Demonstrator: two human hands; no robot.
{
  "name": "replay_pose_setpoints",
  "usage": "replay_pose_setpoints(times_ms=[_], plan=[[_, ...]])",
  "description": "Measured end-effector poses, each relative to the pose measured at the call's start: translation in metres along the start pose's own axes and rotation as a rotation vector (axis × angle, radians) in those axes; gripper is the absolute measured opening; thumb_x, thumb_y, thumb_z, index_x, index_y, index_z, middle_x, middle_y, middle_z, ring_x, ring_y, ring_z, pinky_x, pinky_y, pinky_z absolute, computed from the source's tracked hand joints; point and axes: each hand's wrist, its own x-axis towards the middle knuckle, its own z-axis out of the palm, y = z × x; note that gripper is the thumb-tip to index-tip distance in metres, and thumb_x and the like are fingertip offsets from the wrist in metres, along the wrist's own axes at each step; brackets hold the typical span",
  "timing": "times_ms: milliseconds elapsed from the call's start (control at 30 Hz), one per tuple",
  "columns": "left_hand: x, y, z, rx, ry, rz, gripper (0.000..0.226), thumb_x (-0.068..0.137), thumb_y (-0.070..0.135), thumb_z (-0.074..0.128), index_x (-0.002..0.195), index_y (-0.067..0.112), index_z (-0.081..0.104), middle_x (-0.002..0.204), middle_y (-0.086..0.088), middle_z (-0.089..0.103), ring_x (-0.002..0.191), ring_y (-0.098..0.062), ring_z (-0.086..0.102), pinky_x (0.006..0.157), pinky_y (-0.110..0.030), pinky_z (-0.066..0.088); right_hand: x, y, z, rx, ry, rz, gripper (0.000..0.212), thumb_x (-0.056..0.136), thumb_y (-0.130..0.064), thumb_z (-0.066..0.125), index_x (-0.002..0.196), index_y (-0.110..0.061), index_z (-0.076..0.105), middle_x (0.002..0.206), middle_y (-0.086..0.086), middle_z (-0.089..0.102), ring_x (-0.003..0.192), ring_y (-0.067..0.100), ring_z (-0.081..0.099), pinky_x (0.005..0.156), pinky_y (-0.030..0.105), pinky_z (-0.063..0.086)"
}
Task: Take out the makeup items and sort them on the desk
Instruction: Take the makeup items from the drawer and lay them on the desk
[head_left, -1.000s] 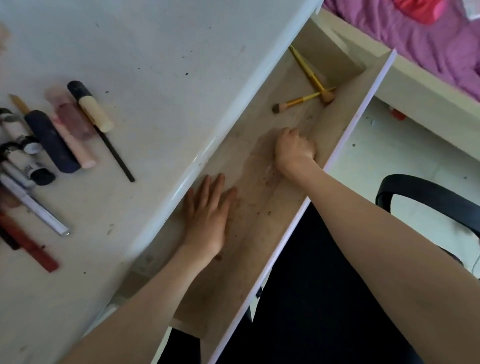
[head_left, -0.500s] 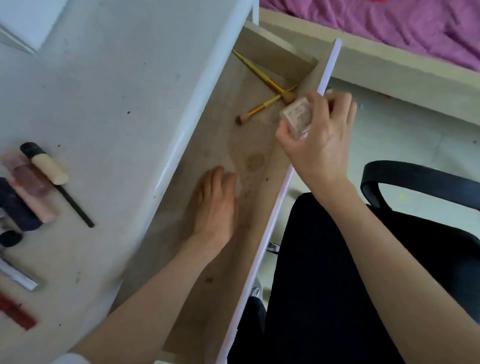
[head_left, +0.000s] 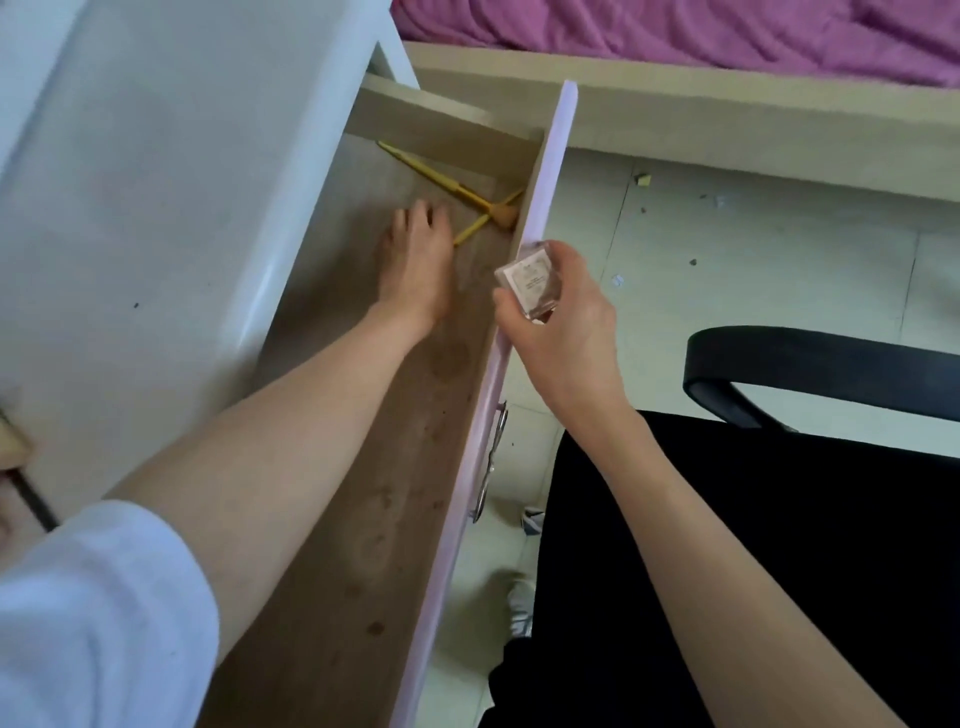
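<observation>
Evidently right hand (head_left: 563, 322) grips clear bottle (head_left: 530, 283); label unreadable.

Small clear square makeup case (head_left: 530, 283) held tilted above drawer front, two yellow-handled brushes (head_left: 467, 200) crossed in drawer corner

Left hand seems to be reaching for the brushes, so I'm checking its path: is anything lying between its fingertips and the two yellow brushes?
Nothing: in the head view, only bare drawer floor separates the left hand from the yellow brushes.

- Yellow brushes (head_left: 470, 200) just beyond the left hand (head_left: 415, 260)
- Clear, pinkish bottle (head_left: 530, 283) in the right hand (head_left: 561, 317)
- Pale pink drawer front (head_left: 545, 171)
- Magenta bedspread (head_left: 675, 31)
</observation>
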Motion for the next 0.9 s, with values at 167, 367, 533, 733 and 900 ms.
replay_pose_setpoints(times_ms=[167, 367, 533, 733, 900], plan=[[0.010, 0.000, 0.003, 0.043, 0.052, 0.028, 0.065, 0.078, -0.009, 0.048, 0.138, 0.009, 0.030, 0.138, -0.020, 0.030, 0.125, -0.039, 0.030, 0.097, -0.048, 0.033, 0.006, 0.002, -0.003, -0.031, -0.044, -0.002, 0.044, 0.085, -0.023, 0.062, 0.126, -0.016, 0.047, 0.108, 0.002, 0.059, 0.090, 0.012, 0.057, 0.077, 0.022, 0.047], [0.026, 0.002, 0.002, 0.171, -0.064, 0.155, 0.058, 0.082, 0.001, 0.047, 0.138, 0.013, 0.033, 0.144, -0.013, 0.029, 0.138, -0.034, 0.014, 0.112, -0.048, 0.013, 0.008, 0.006, -0.001, -0.078, -0.053, -0.052, 0.042, 0.085, -0.022, 0.061, 0.124, -0.012, 0.048, 0.106, 0.003, 0.057, 0.082, 0.011, 0.051, 0.069, 0.014, 0.038], [0.006, 0.004, 0.004, 0.131, -0.044, 0.042, 0.036, 0.086, -0.008, 0.038, 0.121, 0.001, 0.043, 0.124, -0.021, 0.043, 0.116, -0.037, 0.038, 0.091, -0.044, 0.036, 0.009, 0.006, 0.000, -0.096, -0.054, -0.046, 0.045, 0.086, -0.022, 0.061, 0.127, -0.011, 0.046, 0.107, 0.004, 0.055, 0.082, 0.010, 0.050, 0.068, 0.011, 0.034], [-0.024, 0.003, 0.007, -0.045, -0.191, -0.132, 0.028, 0.090, 0.001, 0.040, 0.118, 0.004, 0.040, 0.117, -0.020, 0.051, 0.104, -0.038, 0.054, 0.078, -0.042, 0.045, 0.004, 0.002, 0.002, -0.094, -0.031, -0.013, 0.043, 0.087, -0.023, 0.059, 0.126, -0.014, 0.046, 0.108, 0.005, 0.057, 0.086, 0.012, 0.051, 0.069, 0.013, 0.035], [-0.075, -0.004, 0.004, -0.283, -0.322, -0.149, 0.021, 0.092, 0.015, 0.040, 0.112, 0.009, 0.041, 0.106, -0.020, 0.058, 0.095, -0.038, 0.058, 0.073, -0.038, 0.048, -0.015, 0.000, 0.007, -0.091, -0.022, 0.034, 0.049, 0.086, -0.023, 0.061, 0.131, -0.011, 0.044, 0.115, 0.006, 0.057, 0.095, 0.013, 0.053, 0.075, 0.012, 0.035]])
